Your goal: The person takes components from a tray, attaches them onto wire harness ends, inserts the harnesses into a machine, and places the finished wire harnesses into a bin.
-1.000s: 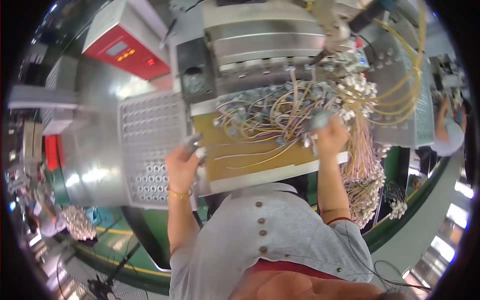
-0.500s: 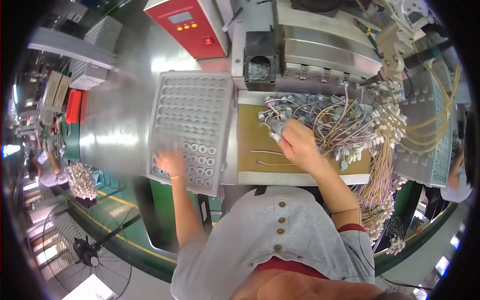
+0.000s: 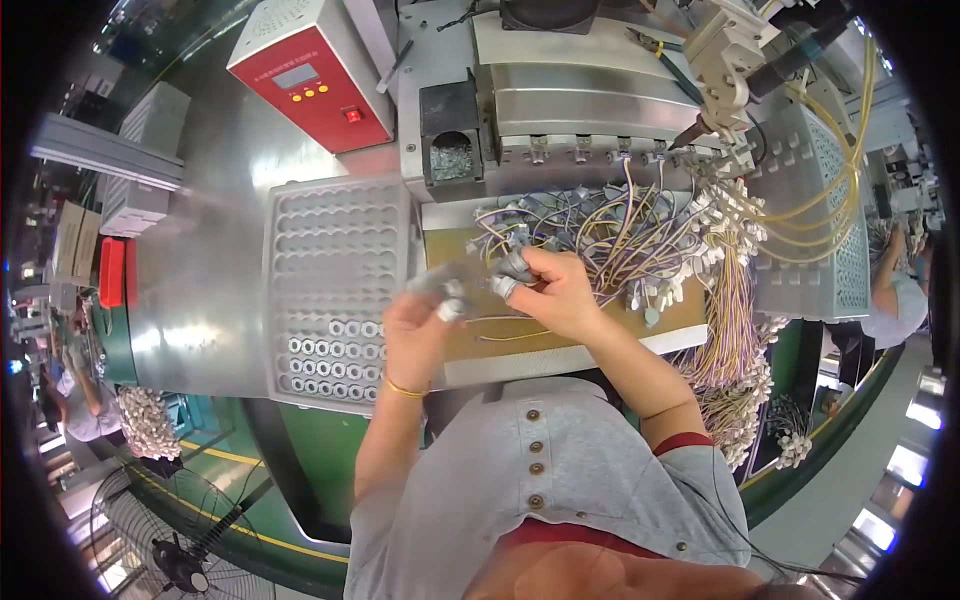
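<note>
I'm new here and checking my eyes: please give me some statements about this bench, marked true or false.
The tray lies left of the mat. True.
The wires are all in the tray. False: the wires lie on and right of the mat.
The left hand has a bracelet at its wrist. True.
The right hand holds pliers. False: the right hand holds grey parts; the pliers lie apart.
The box has a red front. True.

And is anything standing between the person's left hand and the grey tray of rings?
Nothing visible does. The left hand is blurred and shows at the right edge of the tray. The right hand and the pile of wires lie farther right, out of the way.
</note>
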`<state>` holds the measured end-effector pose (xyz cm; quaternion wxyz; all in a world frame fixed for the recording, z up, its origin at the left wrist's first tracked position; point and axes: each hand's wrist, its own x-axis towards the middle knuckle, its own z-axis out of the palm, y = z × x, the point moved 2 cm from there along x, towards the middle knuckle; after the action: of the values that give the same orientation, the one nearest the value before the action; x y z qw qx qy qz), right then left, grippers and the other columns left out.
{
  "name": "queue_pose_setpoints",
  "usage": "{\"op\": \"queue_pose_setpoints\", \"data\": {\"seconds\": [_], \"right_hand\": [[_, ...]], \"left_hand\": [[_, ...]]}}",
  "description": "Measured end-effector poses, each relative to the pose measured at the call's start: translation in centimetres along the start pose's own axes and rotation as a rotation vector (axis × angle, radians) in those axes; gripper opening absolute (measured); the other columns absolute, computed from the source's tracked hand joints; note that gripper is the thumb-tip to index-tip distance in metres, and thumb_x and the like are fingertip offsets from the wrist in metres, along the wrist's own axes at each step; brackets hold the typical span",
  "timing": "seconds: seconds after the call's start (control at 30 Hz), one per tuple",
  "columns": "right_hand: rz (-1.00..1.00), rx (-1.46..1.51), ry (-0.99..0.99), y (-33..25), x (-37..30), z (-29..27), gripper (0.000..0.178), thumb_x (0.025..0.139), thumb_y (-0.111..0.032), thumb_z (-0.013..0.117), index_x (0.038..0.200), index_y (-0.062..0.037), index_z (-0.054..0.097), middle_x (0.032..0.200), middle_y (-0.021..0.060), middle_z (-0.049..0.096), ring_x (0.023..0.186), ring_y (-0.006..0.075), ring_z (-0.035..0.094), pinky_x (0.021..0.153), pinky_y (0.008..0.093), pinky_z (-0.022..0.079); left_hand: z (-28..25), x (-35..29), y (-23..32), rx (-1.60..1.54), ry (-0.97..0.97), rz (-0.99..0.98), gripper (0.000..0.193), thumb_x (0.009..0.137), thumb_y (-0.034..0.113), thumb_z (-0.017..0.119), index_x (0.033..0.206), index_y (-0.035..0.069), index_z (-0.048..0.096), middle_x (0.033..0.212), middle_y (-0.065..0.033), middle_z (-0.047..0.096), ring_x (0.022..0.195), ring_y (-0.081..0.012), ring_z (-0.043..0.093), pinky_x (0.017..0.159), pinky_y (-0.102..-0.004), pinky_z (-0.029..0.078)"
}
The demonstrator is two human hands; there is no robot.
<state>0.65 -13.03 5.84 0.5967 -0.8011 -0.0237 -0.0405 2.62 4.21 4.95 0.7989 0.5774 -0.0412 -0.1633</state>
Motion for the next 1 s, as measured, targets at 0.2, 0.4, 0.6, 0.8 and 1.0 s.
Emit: {"op": "queue_pose_setpoints", "data": {"seconds": [0.2,0.4,0.6,0.8,1.0], "right_hand": [[0.045,0.158,0.05,-0.9,-0.2,-0.3,0.009,0.069,-0.003,0.061,0.068,0.0,0.052,0.057,-0.0048,0.048,0.053,-0.0006,0.036,0.043,0.0169,0.032],[-0.014,0.128,0.033,-2.1,0.1,-1.3,0.013,0.063,-0.004,0.061,0.063,-0.0006,0.048,0.052,-0.0027,0.044,0.05,-0.0002,0.035,0.04,0.0183,0.029],[-0.164,-0.097,-0.029,-2.4,0.3,-2.1,0.016,0.061,-0.005,0.061,0.061,-0.0015,0.046,0.051,0.0008,0.043,0.048,0.0031,0.038,0.04,0.0214,0.031],[0.067,0.226,-0.071,-0.8,-0.1,0.0,0.011,0.07,-0.008,0.058,0.072,-0.0008,0.049,0.058,0.0016,0.051,0.053,0.0032,0.041,0.044,0.0225,0.036],[0.174,0.173,-0.177,-0.8,0.6,-0.1,0.015,0.071,-0.012,0.059,0.077,0.0008,0.053,0.058,0.0034,0.054,0.054,0.0046,0.047,0.046,0.0233,0.038]], "left_hand": [[2.2,-0.1,0.2,-0.08,-0.121,-0.025,0.036,0.077,-0.001,0.056,0.112,-0.006,0.047,0.088,-0.0096,0.058,0.066,-0.012,0.054,0.056,-0.0223,0.045],[2.6,-0.1,0.2,0.022,-0.177,0.093,0.036,0.076,-0.003,0.057,0.111,-0.006,0.048,0.098,-0.0106,0.056,0.079,-0.0136,0.055,0.064,-0.023,0.046],[3.1,0.2,0.3,0.153,-0.147,0.196,0.028,0.076,-0.003,0.057,0.105,-0.005,0.053,0.108,-0.0108,0.053,0.092,-0.0149,0.052,0.075,-0.0242,0.045],[2.4,0.6,-1.5,-0.191,0.031,-0.076,0.019,0.078,0.004,0.056,0.096,-0.001,0.057,0.086,-0.0061,0.059,0.066,-0.0106,0.053,0.048,-0.0197,0.04],[2.8,1.1,0.0,-0.281,-0.123,-0.111,0.023,0.081,0.011,0.054,0.102,0.001,0.053,0.09,-0.007,0.057,0.072,-0.0137,0.055,0.053,-0.0232,0.044]]}}
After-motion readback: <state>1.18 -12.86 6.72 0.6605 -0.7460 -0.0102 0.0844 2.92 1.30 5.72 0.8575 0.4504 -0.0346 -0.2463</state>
